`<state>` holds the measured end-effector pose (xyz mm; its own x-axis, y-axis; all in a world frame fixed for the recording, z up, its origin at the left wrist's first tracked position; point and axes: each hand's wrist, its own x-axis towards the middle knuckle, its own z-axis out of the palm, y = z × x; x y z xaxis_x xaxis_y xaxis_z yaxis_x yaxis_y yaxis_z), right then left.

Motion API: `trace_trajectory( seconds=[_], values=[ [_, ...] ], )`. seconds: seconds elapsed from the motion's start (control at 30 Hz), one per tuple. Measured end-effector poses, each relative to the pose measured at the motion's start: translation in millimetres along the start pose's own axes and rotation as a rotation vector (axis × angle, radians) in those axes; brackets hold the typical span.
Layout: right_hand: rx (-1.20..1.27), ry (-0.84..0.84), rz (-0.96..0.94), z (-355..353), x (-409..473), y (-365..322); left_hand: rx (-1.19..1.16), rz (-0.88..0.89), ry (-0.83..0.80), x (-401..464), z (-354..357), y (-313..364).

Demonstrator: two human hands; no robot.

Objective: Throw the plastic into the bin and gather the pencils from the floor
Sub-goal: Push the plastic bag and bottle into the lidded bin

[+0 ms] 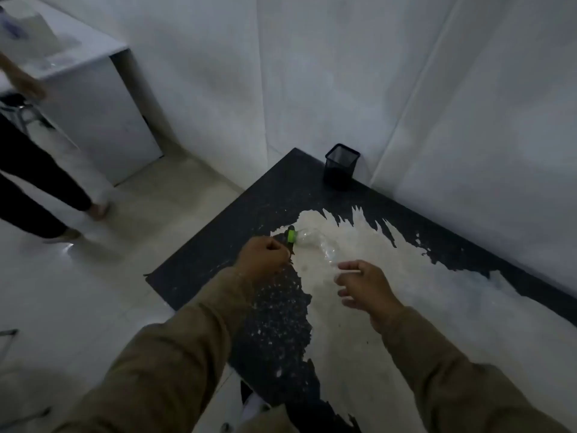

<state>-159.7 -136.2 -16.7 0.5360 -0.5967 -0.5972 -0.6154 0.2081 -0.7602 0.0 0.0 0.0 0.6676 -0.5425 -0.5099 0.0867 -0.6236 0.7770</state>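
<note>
A crumpled clear plastic bottle (315, 245) with a green cap ring hangs in the air between my hands. My left hand (265, 256) is a closed fist pressed against the cap end, with something dark poking out beside the cap. My right hand (365, 287) pinches the bottle's base with thumb and forefinger, its other fingers spread; a thin pale stick (351, 270) lies across those fingertips. A black mesh bin (342, 167) stands upright on the floor by the wall corner, well beyond my hands. I see no pencils on the floor.
A worn dark floor mat (249, 207) with a large pale scuffed patch lies below my hands. A white cabinet (103, 120) stands at the left. Another person's legs (37, 182) are at the far left on the pale tiles. White walls close the back and right.
</note>
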Motion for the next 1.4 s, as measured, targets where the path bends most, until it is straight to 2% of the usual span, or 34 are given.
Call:
trace_trajectory(
  seconds=[0.17, 0.3, 0.6, 0.73, 0.83, 1.03, 1.1, 1.2, 1.27, 1.4],
  values=[
    [0.14, 0.057, 0.192, 11, 34, 1, 0.04, -0.061, -0.002, 56, 2, -3],
    [0.282, 0.108, 0.273, 20, 68, -8, 0.055, -0.108, -0.006, 104, 3, 1],
    [0.291, 0.27, 0.353, 36, 108, -15, 0.037, -0.183, -0.093, 166, 18, -14],
    [0.3, 0.321, 0.337, 36, 112, -14, -0.091, -0.232, -0.112, 175, 21, -15],
    [0.349, 0.371, 0.301, 36, 108, -9, -0.284, -0.249, -0.102, 173, 17, -16],
    [0.251, 0.457, 0.112, 50, 90, -9, -0.589, -0.213, -0.1, 147, -8, -17],
    [0.414, 0.424, 0.115, 54, 84, -10, -0.709, -0.201, -0.099, 133, -21, -22],
    [0.826, 0.222, 0.162, 53, 76, -12, -0.887, -0.163, -0.085, 107, -37, -30],
    [0.91, 0.143, 0.173, 53, 71, -12, -0.962, -0.115, -0.057, 85, -44, -35],
    [0.906, 0.062, 0.145, 62, 55, -13, -1.066, -0.054, 0.026, 46, -55, -45]
  ],
)
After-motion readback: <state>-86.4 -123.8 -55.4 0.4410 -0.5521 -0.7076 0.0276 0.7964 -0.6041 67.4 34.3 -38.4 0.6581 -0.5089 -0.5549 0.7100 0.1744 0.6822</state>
